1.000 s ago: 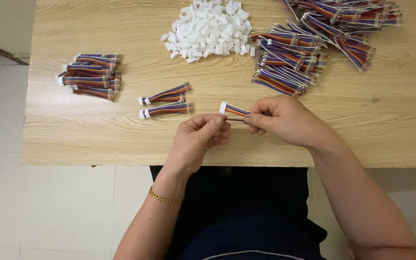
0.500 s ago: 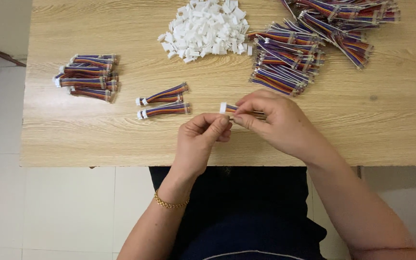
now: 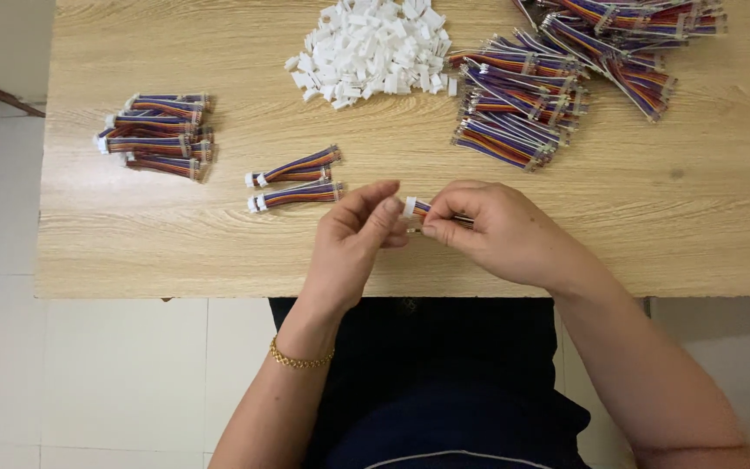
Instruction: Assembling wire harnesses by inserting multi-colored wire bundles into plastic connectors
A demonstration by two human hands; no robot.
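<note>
far left of the surface (image 3: pixel 115 252), a light wood-grain top: a stack of short multicoloured ribbon cables (image 3: pixel 156 135), each fitted with white end connectors, lying roughly parallel.

left of centre: two finished cables (image 3: pixel 295 178) lie side by side, slightly tilted, white connectors at their left ends. they sit just beside the left hand and apart from the stack.

centre rear: a heap of loose white plastic connector housings (image 3: pixel 371 43), near the far edge of the surface.

centre front: the left hand (image 3: pixel 353 243) is raised over the front part of the surface, wrist wearing a gold chain bracelet (image 3: pixel 301 359). thumb and forefinger are pressed together at the tips, close against the near end of the cable in hand (image 3: pixel 418 208); whether they grip a separate small part cannot be told.

the cable in hand is held just above the surface, between the two hands. its white connector shows at the left end, with striped wires running right into the right hand.

right of centre: the right hand (image 3: pixel 496 230) pinches the cable between thumb and forefinger, the other fingers curled under.

right rear: a large pile of unfinished ribbon cables (image 3: pixel 514 104), and a further pile (image 3: pixel 644 35) at the far right corner, partly cut by the frame edge.
</note>
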